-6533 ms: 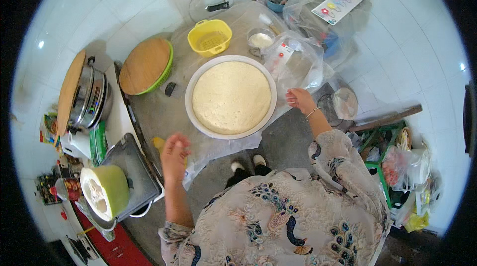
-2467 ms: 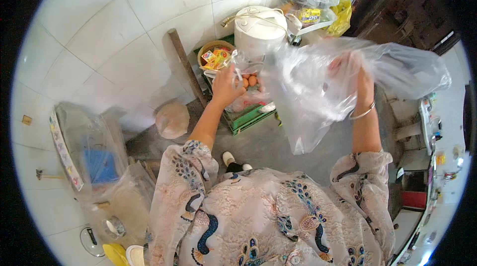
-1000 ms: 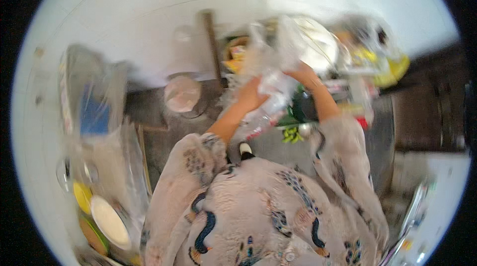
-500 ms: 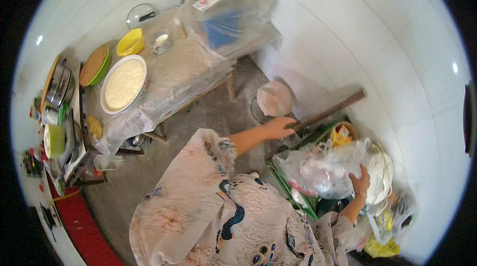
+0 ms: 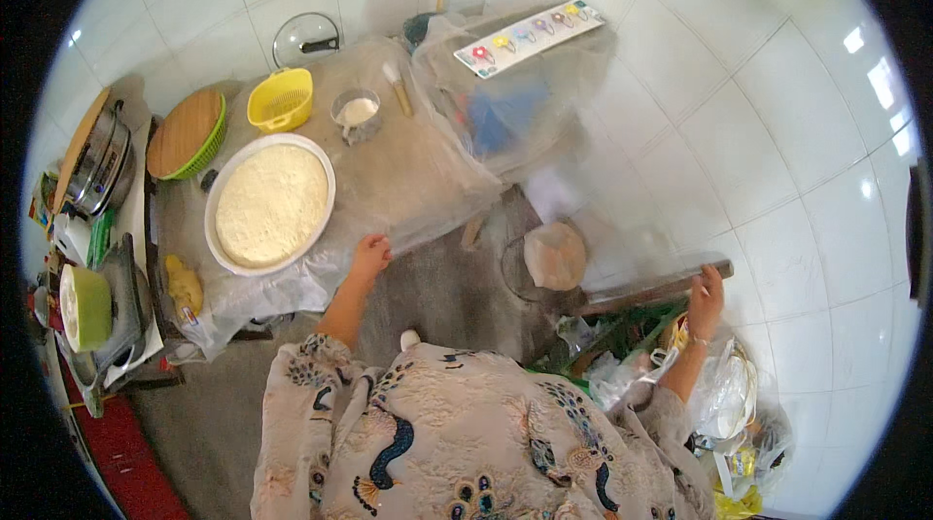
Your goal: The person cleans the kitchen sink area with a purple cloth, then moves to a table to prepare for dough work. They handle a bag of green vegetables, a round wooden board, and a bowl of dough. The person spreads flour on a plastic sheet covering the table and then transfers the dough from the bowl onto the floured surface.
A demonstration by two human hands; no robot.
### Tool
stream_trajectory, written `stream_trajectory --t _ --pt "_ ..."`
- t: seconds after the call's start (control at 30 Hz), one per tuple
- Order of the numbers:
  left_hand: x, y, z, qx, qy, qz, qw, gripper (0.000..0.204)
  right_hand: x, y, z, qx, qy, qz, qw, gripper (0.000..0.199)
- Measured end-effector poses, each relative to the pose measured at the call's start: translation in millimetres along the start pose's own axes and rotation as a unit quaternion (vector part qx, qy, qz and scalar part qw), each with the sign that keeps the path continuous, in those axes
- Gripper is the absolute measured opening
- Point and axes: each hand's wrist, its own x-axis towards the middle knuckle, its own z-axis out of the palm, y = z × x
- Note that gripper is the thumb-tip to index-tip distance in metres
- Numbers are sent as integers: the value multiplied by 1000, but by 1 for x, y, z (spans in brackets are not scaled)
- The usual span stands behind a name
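My right hand is at the right end of a dark wooden board, with its fingers bent over the edge. My left hand hovers by the front edge of the plastic-covered table; its fingers are curled in and nothing shows in them. Left of that hand, a wide white basin holds a pale, floury mass. Below the board, a clear plastic bag lies among green-edged things, partly hidden by my right forearm.
Behind the basin stand a yellow basket, a small bowl of white powder and a brush. A glass lid leans on the wall. A pinkish covered round container is on the floor. More bags sit at the right wall.
My left hand has left the board and moved left to the table edge. My right hand has gone from the plastic bags up to the board's right end. The view has shifted.
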Motion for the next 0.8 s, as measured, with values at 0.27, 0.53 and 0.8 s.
stream_trajectory --t 0.27,0.53,0.8 --pt "16 54 -54 -69 -8 6 998 31 90 -155 197 69 -180 -86 977 22" --pt "53 90 -65 -123 26 12 992 36 143 -218 378 159 -366 -144 906 23" --pt "194 120 -25 -118 166 29 979 41 138 -222 575 220 -534 -142 804 23"
